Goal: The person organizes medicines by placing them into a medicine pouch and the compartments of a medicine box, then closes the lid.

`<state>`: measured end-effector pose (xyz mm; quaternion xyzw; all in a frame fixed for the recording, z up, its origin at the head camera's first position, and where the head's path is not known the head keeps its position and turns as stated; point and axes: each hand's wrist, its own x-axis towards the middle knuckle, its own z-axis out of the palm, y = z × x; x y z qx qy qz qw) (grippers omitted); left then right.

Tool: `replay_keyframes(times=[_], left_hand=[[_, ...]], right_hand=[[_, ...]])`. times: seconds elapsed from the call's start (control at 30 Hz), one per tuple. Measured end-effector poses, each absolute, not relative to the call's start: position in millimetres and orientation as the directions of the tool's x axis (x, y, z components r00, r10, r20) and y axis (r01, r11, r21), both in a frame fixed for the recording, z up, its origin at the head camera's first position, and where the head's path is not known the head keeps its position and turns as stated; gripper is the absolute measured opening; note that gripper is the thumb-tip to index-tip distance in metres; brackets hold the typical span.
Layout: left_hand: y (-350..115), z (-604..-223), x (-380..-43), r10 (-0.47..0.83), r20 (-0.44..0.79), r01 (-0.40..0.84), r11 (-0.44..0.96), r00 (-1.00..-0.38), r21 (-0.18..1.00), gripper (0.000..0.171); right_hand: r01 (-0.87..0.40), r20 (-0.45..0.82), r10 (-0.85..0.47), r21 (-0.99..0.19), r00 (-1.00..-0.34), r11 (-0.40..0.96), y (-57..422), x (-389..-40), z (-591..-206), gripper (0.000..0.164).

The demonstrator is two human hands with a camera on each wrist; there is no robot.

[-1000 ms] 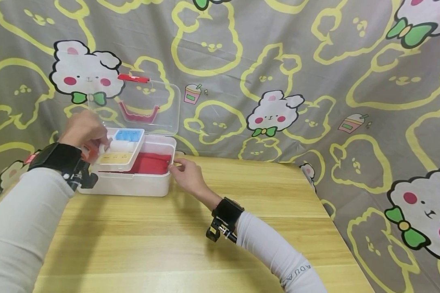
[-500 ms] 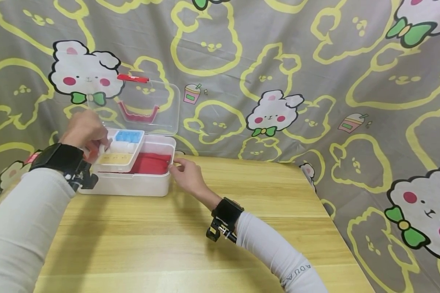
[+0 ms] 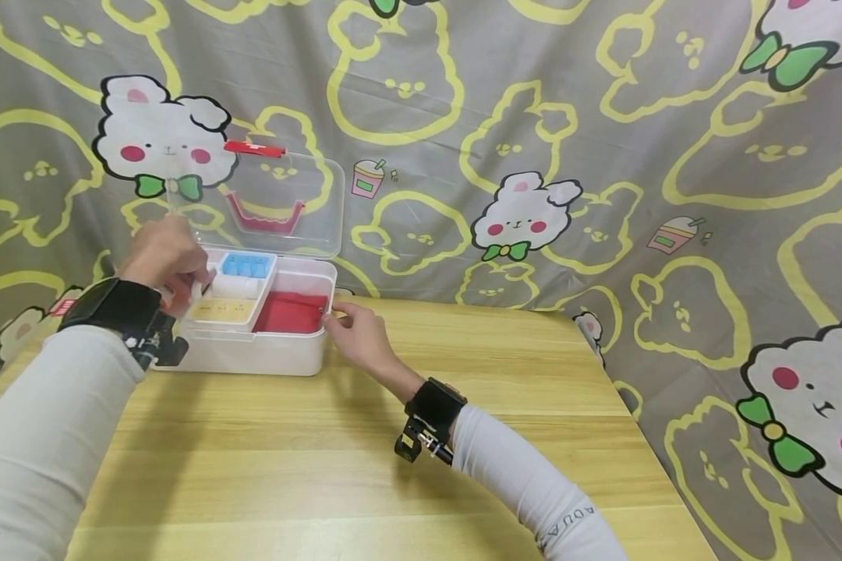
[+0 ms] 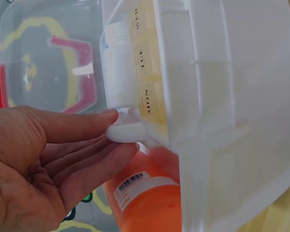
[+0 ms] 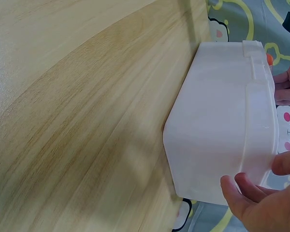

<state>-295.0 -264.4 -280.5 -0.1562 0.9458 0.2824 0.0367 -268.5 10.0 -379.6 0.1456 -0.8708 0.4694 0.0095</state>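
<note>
A white first-aid box stands on the wooden table with its clear lid raised. Its inner tray sits in the left part, carrying a blue pill organizer, a white bottle and a yellow pill organizer lettered by weekday. My left hand pinches the tray's rounded white tab between thumb and fingers. With thumb at the rim and fingertips against the outer wall, my right hand holds the box's right end.
A red pouch lies in the box's right part. Beside the tray's left end is an orange bottle with a barcode label, partly hidden. A patterned curtain hangs close behind the box.
The tray has come down lower and more level in the box, my left hand moving slightly down with it. My right hand has stayed at the box's right end.
</note>
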Motion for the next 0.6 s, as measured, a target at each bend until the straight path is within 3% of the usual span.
replay_keyframes(times=[0.6], left_hand=[[-264.4,-278.3,-292.2,-0.269,-0.196,-0.333,0.774,-0.943,0.538,0.036]], right_hand=[[-0.259,0.147,-0.254,-0.826,-0.956,0.501,9.1,-267.1,-379.1,0.039]])
